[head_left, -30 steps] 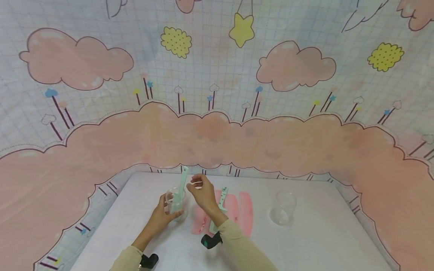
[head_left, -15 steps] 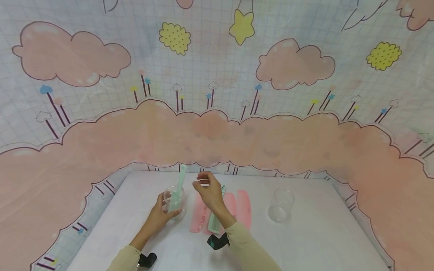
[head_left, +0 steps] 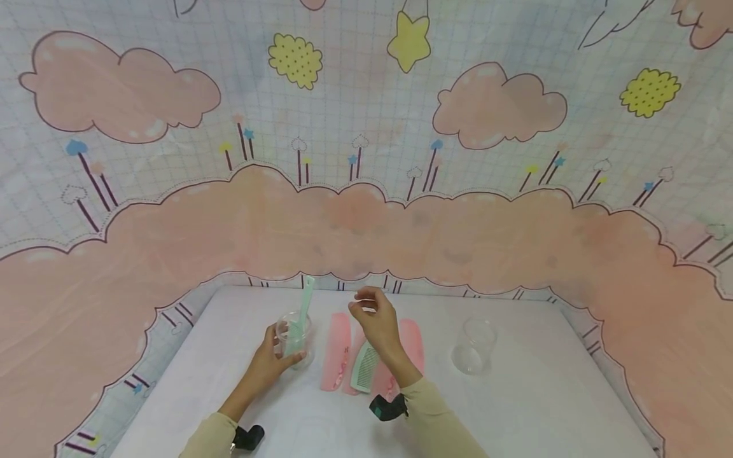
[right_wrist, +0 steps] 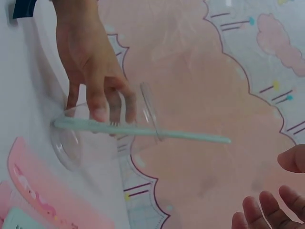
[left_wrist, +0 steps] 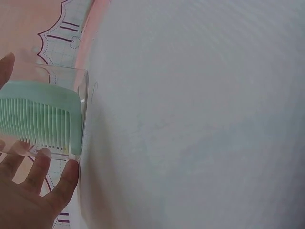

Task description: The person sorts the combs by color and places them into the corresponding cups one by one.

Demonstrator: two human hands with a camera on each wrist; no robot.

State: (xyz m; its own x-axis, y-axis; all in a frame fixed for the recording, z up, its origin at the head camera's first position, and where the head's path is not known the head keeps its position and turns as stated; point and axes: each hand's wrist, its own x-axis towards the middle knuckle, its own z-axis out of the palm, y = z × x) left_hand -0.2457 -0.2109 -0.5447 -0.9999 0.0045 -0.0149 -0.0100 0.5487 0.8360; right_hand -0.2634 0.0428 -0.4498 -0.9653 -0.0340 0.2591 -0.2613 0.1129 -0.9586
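My left hand (head_left: 266,369) grips a clear plastic cup (head_left: 310,350) on the left of the white table. A pale green comb (head_left: 307,300) leans in this cup, teeth end down, its handle rising past the rim. The left wrist view shows the green comb's toothed part (left_wrist: 43,93) through the cup wall, with fingers beneath. My right hand (head_left: 380,326) hangs over several pink combs (head_left: 335,356), its fingers loosely bent and holding nothing. Among these lies another green comb (head_left: 364,370), its handle hidden behind the right hand. In the right wrist view, thumb and fingertips (right_wrist: 272,207) stand apart.
A second clear cup (head_left: 474,348) stands on the right of the white table (head_left: 544,394). Behind the table hangs a cloud-patterned cloth (head_left: 366,235). A black wrist device (head_left: 389,407) sits at the right sleeve.
The right hand has moved to the right, away from the cup and across the pink combs, uncovering the leftmost one. The left hand keeps its hold on the cup.
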